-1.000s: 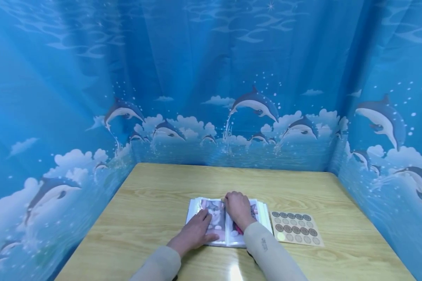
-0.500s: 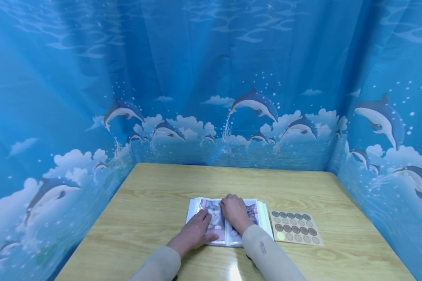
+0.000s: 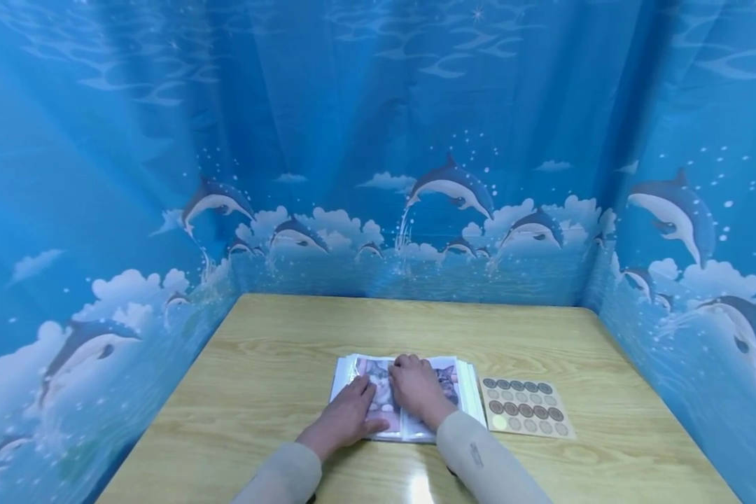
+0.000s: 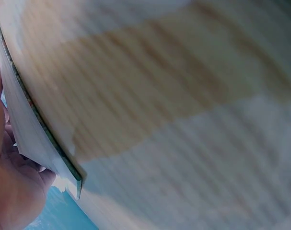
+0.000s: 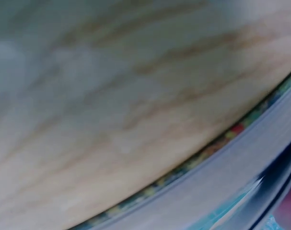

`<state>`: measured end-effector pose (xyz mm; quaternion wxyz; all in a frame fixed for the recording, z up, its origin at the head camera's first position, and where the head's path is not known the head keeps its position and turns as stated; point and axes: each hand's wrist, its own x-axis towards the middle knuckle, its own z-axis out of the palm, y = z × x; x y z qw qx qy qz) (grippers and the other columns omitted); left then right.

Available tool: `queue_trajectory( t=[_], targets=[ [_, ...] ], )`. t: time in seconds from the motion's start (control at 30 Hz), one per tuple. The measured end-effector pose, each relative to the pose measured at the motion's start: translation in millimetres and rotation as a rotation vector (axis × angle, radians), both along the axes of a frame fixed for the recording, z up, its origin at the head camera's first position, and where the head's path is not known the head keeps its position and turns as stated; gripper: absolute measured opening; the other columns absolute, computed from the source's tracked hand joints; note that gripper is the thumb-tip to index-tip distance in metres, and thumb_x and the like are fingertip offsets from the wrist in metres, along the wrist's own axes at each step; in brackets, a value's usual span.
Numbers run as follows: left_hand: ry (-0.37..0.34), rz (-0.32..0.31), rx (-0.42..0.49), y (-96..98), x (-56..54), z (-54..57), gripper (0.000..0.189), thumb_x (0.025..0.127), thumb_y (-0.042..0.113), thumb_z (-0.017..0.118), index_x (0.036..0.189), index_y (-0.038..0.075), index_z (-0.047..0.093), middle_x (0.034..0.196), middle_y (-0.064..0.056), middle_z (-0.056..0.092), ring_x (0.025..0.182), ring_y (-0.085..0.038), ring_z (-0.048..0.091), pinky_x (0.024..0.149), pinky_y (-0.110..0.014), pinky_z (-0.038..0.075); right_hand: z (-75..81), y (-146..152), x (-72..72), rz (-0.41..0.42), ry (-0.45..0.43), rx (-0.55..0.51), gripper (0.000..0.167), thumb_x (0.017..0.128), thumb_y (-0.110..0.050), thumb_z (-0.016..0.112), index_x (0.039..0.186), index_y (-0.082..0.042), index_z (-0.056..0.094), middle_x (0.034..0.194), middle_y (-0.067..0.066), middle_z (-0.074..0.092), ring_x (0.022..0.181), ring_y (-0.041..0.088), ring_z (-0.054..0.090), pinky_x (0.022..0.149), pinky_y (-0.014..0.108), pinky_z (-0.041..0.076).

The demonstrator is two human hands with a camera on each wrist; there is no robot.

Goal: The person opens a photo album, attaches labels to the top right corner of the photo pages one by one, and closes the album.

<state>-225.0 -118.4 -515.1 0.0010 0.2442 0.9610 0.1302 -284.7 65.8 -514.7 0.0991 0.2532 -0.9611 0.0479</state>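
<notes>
A photo album (image 3: pixel 477 400) lies spread on the table, a cat photo (image 3: pixel 378 378) in its left page and another cat photo (image 3: pixel 444 378) in its right. My left hand (image 3: pixel 345 414) rests on the left page with its fingers extended and thumb toward the fold. Over the fold, my right hand (image 3: pixel 414 385) has bent fingers whose tips touch the left photo's right side; I cannot tell whether they pinch anything. In the left wrist view, the left hand (image 4: pixel 16 187) is at the album's edge (image 4: pixel 44 139). The right wrist view shows the album's page edges (image 5: pixel 203 184) close up.
Right of the album lies a sheet of round stickers (image 3: pixel 529 409), in dark and pale rows, with one bright yellowish spot at its near left corner. The wooden table (image 3: pixel 277 343) is enclosed at the back and sides by a blue dolphin-print curtain (image 3: pixel 327 140).
My right hand has shifted left and slightly nearer, from the top of the fold onto the left photo's right side. The left hand keeps its place on the album.
</notes>
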Motion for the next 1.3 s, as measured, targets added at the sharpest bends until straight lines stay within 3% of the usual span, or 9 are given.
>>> queue_trajectory(
  t=[0.23,0.47,0.77,1.3],
  targets=[
    [-0.010,0.004,-0.009,-0.6,-0.7,-0.1,0.083,0.090,0.054,0.064,0.144,-0.005,0.044,0.152,-0.027,0.035,0.141,-0.040,0.034,0.116,-0.048,0.028,-1.8,3.2,10.1,0.012,-0.042,0.031,0.051,0.103,-0.044,0.047,0.139,-0.009,0.056,0.139,0.009,0.055,0.127,0.030,0.050,0.107,0.053,0.039],
    [0.013,-0.005,-0.011,-2.0,-1.4,0.8,0.081,0.091,0.052,0.064,0.143,-0.006,0.045,0.151,-0.027,0.037,0.140,-0.041,0.034,0.116,-0.049,0.029,-0.8,4.4,17.7,0.006,-0.144,-0.002,0.059,0.105,-0.048,0.038,0.148,-0.010,0.045,0.151,0.011,0.044,0.138,0.034,0.039,0.113,0.058,0.028],
    [-0.022,0.011,-0.007,-3.4,-1.2,1.9,0.083,0.091,0.055,0.062,0.145,-0.005,0.044,0.153,-0.026,0.034,0.142,-0.040,0.032,0.116,-0.049,0.028,-0.4,2.2,15.7,-0.001,-0.155,-0.042,0.059,0.104,-0.049,0.040,0.148,-0.009,0.045,0.149,0.011,0.045,0.138,0.033,0.038,0.115,0.059,0.023],
    [-0.008,0.004,0.021,-1.4,1.8,0.0,0.082,0.090,0.053,0.064,0.143,-0.006,0.046,0.152,-0.027,0.035,0.140,-0.041,0.034,0.115,-0.050,0.030,0.2,5.7,17.9,-0.002,-0.188,0.004,0.064,0.104,-0.055,0.031,0.151,-0.011,0.041,0.154,0.010,0.040,0.144,0.032,0.031,0.117,0.059,0.016]
  ],
)
